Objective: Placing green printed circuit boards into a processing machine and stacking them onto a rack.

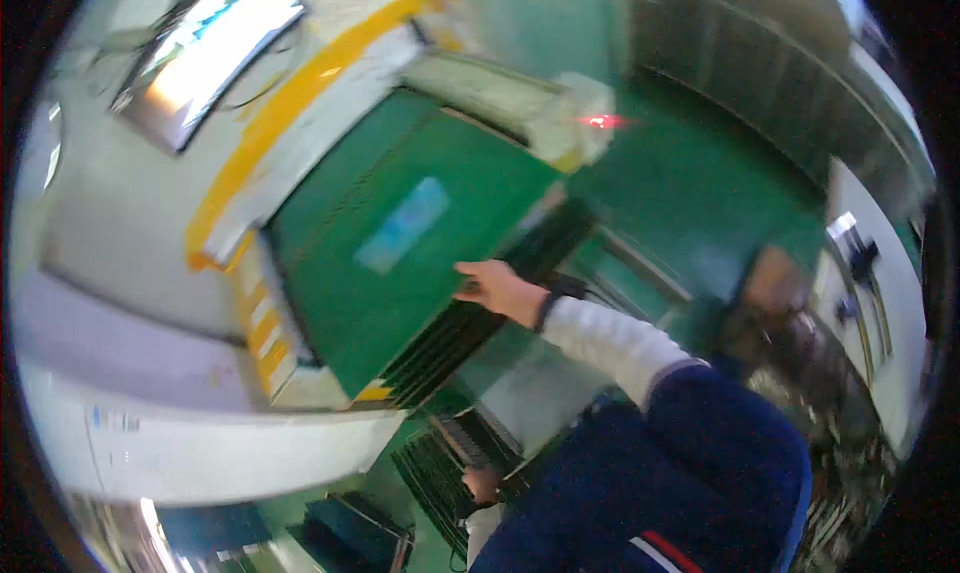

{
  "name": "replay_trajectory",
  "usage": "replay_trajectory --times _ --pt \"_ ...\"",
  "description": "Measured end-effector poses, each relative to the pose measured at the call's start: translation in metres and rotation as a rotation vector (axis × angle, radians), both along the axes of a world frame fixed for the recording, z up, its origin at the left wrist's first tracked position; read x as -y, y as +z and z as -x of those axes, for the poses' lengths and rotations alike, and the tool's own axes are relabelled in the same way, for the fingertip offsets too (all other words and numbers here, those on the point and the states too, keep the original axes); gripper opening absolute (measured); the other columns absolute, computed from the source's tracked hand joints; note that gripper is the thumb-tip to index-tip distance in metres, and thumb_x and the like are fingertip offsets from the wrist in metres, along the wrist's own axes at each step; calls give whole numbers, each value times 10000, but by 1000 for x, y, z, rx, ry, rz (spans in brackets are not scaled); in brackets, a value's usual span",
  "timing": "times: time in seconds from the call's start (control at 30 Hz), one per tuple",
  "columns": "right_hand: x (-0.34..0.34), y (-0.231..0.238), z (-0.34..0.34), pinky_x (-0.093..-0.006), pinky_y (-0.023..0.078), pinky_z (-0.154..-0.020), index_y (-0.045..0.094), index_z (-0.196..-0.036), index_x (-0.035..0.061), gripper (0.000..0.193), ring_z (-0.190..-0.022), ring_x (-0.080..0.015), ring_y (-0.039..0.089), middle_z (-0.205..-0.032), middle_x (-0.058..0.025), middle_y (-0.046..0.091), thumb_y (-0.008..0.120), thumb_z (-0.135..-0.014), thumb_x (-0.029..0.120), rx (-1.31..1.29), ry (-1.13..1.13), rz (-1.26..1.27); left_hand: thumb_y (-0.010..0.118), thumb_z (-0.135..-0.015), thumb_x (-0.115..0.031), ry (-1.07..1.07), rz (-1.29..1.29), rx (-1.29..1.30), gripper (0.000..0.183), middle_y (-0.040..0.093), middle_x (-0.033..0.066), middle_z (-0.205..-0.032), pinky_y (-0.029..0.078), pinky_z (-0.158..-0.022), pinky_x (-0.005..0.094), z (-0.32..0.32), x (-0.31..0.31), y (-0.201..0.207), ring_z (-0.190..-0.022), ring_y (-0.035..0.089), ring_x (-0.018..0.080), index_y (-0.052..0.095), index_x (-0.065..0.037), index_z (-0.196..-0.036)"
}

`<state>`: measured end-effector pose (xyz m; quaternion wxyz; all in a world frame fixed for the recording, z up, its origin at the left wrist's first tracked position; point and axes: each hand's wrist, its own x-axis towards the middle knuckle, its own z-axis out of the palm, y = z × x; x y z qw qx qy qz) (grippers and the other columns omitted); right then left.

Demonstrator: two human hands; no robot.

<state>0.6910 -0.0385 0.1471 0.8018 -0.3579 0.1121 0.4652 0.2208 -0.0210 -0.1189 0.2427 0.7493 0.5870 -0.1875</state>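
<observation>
A green-floored workshop [720, 173] surrounds a white machine with a yellow stripe [290, 103], its bed carrying a stack of large green panels [400, 243]. The right hand [497, 291], in a white sleeve, rests with its fingers curled over the near edge of the top panel. The left hand [483, 485], low in the view, touches a second dark green stack [440, 473]; its grip cannot be told.

Bright w/ window [215, 48] glare top left, heavy motion blur, fisheye-bent edges.
</observation>
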Motion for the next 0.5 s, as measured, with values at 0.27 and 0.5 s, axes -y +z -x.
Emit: replay_trajectory --times 0.27,0.5 --pt "103 -14 25 -351 561 -659 593 -1034 17 255 -764 -202 641 -926 -101 650 655 -870 203 67 -21 62 672 -778 -353 -159 59 47 436 549 258 -1100 477 -824 456 -26 -13 14 -1046 543 368 608 25 -986" --pt "250 -22 38 -309 529 -588 606 -1006 24 187 -720 -167 635 -854 -80 656 607 -879 161 95 -235 73 652 -817 -378 -533 -131 -70 549 560 278 -1096 466 -855 497 -13 -9 4 -1035 536 401 551 86 -1091"
